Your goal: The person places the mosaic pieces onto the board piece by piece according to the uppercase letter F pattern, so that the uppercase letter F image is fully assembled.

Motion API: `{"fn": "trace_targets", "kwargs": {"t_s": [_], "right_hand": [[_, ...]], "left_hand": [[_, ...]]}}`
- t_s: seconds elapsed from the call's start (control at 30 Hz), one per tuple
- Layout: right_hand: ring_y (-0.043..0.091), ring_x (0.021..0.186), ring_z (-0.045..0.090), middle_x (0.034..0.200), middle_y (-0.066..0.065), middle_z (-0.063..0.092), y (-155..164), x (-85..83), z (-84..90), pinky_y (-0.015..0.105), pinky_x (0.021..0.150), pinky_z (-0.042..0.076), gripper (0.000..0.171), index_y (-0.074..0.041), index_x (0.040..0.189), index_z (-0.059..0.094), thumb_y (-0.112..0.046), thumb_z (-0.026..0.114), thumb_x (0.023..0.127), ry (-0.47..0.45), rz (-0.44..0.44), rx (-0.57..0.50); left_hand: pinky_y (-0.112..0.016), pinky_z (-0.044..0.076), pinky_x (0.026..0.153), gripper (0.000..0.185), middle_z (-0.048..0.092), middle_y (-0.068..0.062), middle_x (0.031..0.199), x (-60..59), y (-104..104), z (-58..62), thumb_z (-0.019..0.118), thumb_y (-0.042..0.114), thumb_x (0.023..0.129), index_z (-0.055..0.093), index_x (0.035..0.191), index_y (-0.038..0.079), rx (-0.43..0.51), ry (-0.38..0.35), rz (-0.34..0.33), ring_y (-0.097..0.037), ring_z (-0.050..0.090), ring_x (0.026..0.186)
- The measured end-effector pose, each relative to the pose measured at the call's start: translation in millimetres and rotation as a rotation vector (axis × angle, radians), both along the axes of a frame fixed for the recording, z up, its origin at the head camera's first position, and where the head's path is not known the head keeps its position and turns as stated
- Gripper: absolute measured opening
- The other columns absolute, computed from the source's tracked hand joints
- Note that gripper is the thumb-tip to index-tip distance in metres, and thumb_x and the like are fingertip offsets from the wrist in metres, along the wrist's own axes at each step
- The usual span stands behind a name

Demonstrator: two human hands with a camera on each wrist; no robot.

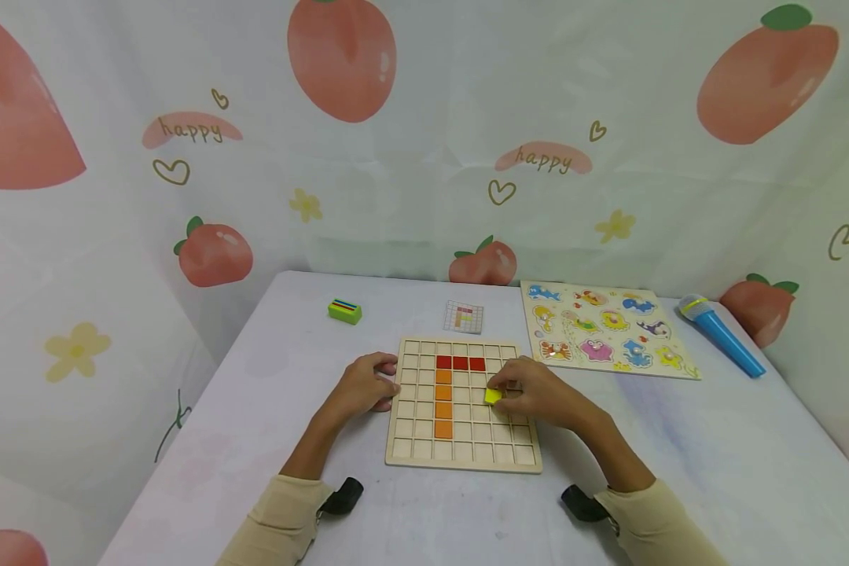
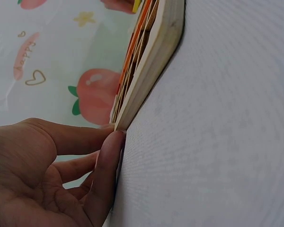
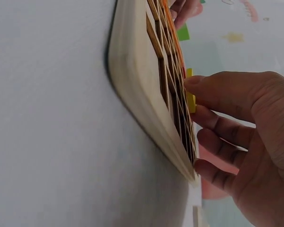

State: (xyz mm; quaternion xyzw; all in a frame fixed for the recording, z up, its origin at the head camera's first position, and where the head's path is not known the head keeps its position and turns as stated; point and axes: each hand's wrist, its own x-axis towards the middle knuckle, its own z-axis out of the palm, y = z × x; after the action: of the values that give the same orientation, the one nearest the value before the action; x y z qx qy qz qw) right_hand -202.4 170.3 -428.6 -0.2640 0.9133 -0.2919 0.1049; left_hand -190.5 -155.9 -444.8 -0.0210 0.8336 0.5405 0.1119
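A wooden grid board lies on the table, with three red tiles in a row and a column of several orange tiles below the leftmost one. My left hand is at the board's left edge; in the left wrist view, the thumb and a finger of that hand pinch its rim. Over the right part of the grid, my right hand holds a yellow square tile between thumb and fingers. The right wrist view shows the yellow tile tilted up against the grid.
Behind the board lies a small card printed with a coloured grid. A green block with coloured stripes stands back left. At the back right are an animal puzzle board and a blue toy microphone. A printed cloth hangs behind.
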Motion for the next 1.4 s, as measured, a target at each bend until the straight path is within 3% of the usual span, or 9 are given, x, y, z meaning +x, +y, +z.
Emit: {"fn": "trace_targets", "kwargs": {"t_s": [0.4, 0.93, 1.4], "right_hand": [[0.015, 0.100, 0.057, 0.104, -0.005, 0.069, -20.9, -7.2, -1.6, 0.038, 0.091, 0.054, 0.025, -0.011, 0.114, 0.080, -0.021, 0.079, 0.091, 0.027, 0.061, 0.002], [0.017, 0.105, 0.057, 0.107, -0.005, 0.070, -38.5, -8.4, 1.8, 0.044, 0.099, 0.053, 0.025, -0.012, 0.116, 0.080, -0.020, 0.080, 0.092, 0.036, 0.070, 0.029], [0.016, 0.104, 0.058, 0.107, -0.006, 0.068, -46.3, -8.4, 2.9, 0.041, 0.097, 0.055, 0.023, -0.012, 0.117, 0.080, -0.019, 0.079, 0.094, 0.050, 0.086, 0.022]], "left_hand": [[-0.029, 0.064, 0.065, 0.056, 0.061, -0.011, 0.124, -0.1, -0.2, 1.5, 0.072, -0.002, 0.090, 0.060, 0.144, 0.000, 0.006, -0.005, 0.000, -0.016, 0.067, 0.090], [-0.029, 0.064, 0.065, 0.055, 0.062, -0.012, 0.124, -1.1, -0.7, 0.0, 0.072, -0.002, 0.090, 0.060, 0.144, 0.000, 0.009, -0.001, -0.002, -0.016, 0.067, 0.090], [-0.029, 0.064, 0.066, 0.056, 0.062, -0.011, 0.124, -0.6, -0.3, 0.3, 0.072, -0.001, 0.091, 0.059, 0.145, 0.001, -0.001, -0.003, 0.000, -0.017, 0.067, 0.089]]}}
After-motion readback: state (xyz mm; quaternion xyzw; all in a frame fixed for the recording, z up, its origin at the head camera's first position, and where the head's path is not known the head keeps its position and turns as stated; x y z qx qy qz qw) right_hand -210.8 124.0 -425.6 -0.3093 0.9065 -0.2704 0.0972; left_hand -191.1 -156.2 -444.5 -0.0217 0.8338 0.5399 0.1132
